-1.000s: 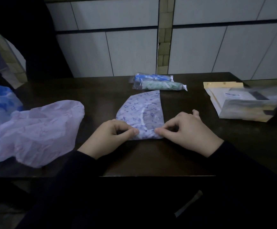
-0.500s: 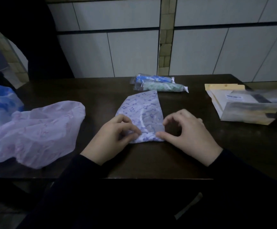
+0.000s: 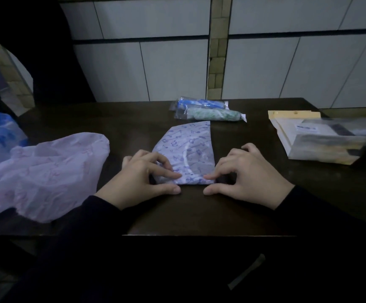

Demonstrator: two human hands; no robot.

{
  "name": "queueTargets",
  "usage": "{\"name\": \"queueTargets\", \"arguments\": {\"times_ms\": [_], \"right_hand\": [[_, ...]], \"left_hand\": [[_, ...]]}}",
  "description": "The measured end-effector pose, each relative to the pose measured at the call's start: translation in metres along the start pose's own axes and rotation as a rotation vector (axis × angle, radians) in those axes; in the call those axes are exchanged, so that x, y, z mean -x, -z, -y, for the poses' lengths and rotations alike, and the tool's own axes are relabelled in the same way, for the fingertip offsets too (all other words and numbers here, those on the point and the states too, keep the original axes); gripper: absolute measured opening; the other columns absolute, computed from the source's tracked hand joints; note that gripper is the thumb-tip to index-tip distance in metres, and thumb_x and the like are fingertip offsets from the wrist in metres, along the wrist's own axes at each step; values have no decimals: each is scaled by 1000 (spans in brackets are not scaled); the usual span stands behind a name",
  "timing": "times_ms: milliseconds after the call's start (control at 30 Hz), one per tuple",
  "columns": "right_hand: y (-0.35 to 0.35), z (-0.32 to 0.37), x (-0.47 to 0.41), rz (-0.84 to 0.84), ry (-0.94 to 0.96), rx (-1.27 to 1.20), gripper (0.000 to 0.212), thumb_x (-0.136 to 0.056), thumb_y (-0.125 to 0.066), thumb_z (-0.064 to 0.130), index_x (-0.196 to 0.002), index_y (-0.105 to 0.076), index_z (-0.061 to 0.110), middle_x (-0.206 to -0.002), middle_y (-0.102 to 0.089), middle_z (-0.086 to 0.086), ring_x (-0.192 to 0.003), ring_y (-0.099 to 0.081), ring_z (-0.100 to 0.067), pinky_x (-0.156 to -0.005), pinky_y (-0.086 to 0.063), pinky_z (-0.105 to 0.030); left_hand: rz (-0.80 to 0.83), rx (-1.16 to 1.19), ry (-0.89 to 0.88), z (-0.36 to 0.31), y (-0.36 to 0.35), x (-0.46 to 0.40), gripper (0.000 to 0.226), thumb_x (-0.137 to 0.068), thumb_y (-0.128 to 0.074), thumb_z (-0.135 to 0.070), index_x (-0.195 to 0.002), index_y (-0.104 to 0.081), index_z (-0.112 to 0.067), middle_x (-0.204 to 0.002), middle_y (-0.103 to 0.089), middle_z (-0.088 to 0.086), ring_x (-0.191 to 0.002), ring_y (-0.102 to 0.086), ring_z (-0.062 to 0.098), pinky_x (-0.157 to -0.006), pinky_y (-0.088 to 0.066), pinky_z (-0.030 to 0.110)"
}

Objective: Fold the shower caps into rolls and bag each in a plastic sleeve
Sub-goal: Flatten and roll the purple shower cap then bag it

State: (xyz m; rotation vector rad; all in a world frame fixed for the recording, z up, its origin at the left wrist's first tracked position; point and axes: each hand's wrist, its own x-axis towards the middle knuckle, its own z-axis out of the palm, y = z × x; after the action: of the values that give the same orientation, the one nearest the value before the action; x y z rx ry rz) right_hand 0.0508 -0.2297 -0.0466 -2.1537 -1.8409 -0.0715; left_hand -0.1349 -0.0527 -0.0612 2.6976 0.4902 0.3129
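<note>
Both of your hands, the left hand (image 3: 141, 178) and right hand (image 3: 246, 173), pinch the folded shower cap's (image 3: 187, 149) near edge at frame centre, fingers curled to start a tight roll.

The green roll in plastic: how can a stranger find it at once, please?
Look at the far edge of the dark table, near the tiled wall. Two bagged rolls lie there side by side, beyond the folded cap. The green roll is the nearer one; its neighbour, the blue roll, lies behind it.

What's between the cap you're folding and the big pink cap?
Only bare dark table and the left hand, which pinches the folded cap; the pink cap lies apart, in the head view.
</note>
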Motion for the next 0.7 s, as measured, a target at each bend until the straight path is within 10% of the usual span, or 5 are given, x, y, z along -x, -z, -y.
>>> {"name": "queueTargets", "arguments": {"times_ms": [300, 700], "right_hand": [[2, -4, -27, 87, -222, -281, 23, -80, -68, 52, -84, -76, 31, -77, -69, 16, -78, -62, 2, -80, -51, -25], [-19, 2, -23, -95, -316, -80, 31, -90, -48, 61, -86, -66, 36, -72, -60, 17, -76, -53, 1, -96, -33, -34]], "left_hand": [[-44, 241, 92, 3, -2, -18, 26, -76, -67, -56, -73, -76, -31, -86, -66, -13, -85, -60, 1, -77, -47, 20], [-130, 174, 158, 3, -8, -26, 12, -82, -69, -49, -74, -66, -41, -70, -65, -15, -68, -57, -2, -64, -37, 19]]}}
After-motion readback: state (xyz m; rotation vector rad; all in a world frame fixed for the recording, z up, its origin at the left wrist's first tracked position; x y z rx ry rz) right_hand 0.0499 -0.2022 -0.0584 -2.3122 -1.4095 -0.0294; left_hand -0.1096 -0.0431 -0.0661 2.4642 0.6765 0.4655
